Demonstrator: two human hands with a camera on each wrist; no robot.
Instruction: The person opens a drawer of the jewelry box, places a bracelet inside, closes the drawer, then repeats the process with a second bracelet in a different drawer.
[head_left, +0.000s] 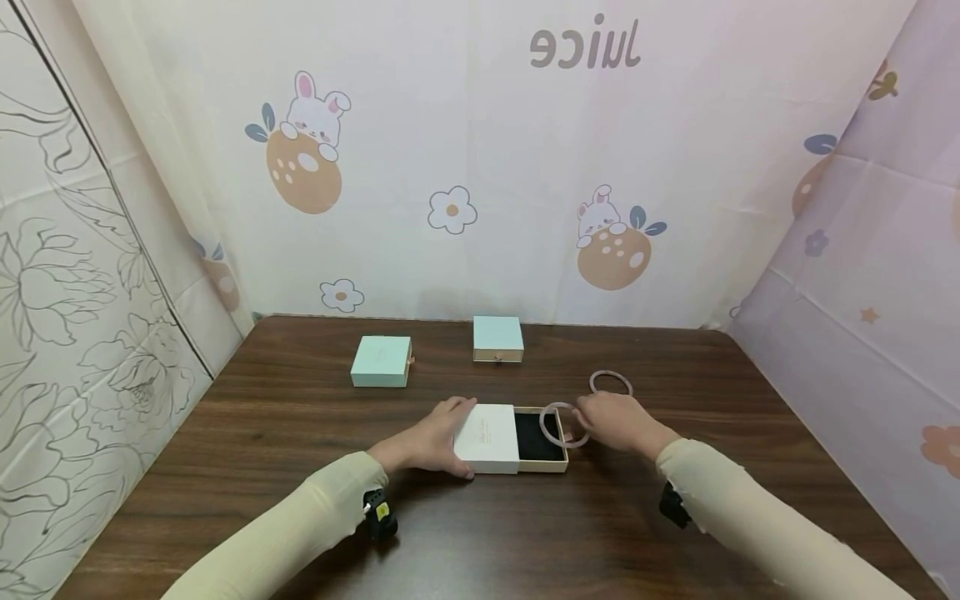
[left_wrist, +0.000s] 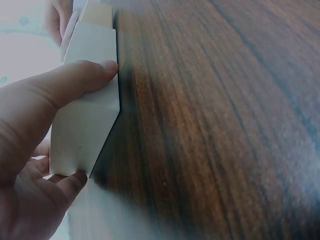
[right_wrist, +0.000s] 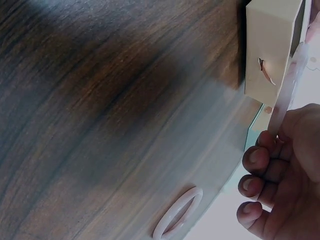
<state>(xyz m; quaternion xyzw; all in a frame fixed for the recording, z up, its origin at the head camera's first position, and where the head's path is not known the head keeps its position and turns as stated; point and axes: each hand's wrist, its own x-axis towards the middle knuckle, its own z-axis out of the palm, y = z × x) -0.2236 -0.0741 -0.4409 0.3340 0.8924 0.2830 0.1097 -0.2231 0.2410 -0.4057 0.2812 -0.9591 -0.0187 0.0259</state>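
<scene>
A white drawer box [head_left: 486,437] lies on the brown table, its black-lined drawer [head_left: 538,437] pulled partway out to the right. My left hand [head_left: 429,437] grips the closed end of the box, thumb along the near side and fingers at the far side. Between thumb and fingers my right hand [head_left: 618,421] pinches a pale pink bangle [head_left: 551,433], held tilted over the drawer's right end. A small ribbon pull [right_wrist: 266,71] shows on the drawer front. Behind the right hand, a second bangle [head_left: 611,374] lies on the table.
Two mint-green drawer boxes stand farther back, one box [head_left: 381,362] at left and another box [head_left: 498,337] near the back edge. A printed curtain [head_left: 465,150] hangs behind the table [head_left: 300,500].
</scene>
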